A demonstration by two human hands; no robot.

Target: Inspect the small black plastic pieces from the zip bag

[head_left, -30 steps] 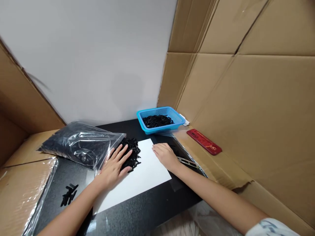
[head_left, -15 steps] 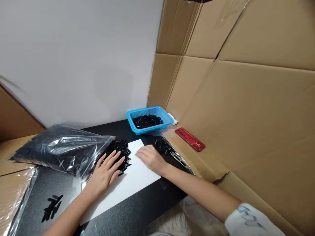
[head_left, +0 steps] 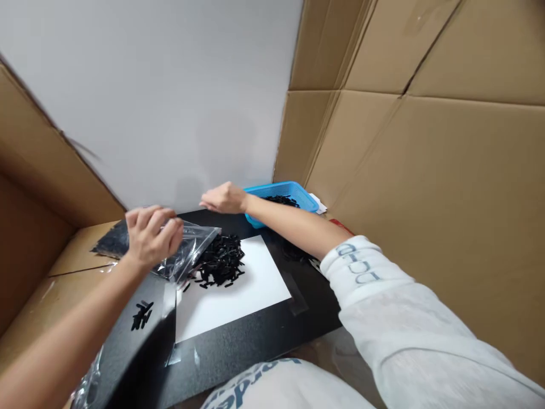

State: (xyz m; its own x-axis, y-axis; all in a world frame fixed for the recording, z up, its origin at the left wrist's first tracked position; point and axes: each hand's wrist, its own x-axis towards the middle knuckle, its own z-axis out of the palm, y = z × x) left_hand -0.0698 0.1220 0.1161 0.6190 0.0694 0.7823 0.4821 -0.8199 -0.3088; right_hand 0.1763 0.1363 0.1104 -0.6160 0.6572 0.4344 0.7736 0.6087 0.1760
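Note:
My left hand is curled, knuckles up, in front of the clear plastic bag full of small black strips. Whether it touches the bag I cannot tell, and the inside of its fingers is hidden. Further right, my right hand is raised beyond the paper, between the bag and the blue basket. Its fingers are folded together, hiding anything in them. A heap of black strips spills from the bag's mouth onto a white sheet of paper.
The blue basket at the back holds more black strips, partly behind my right forearm. A few loose strips lie on the black table at left. Cardboard walls stand around, and a red phone-like object shows at right.
Both hands have left the heap and the paper and lifted toward the back. My left hand has gone from spread fingers to curled. The view has shifted, and the heap now shows uncovered.

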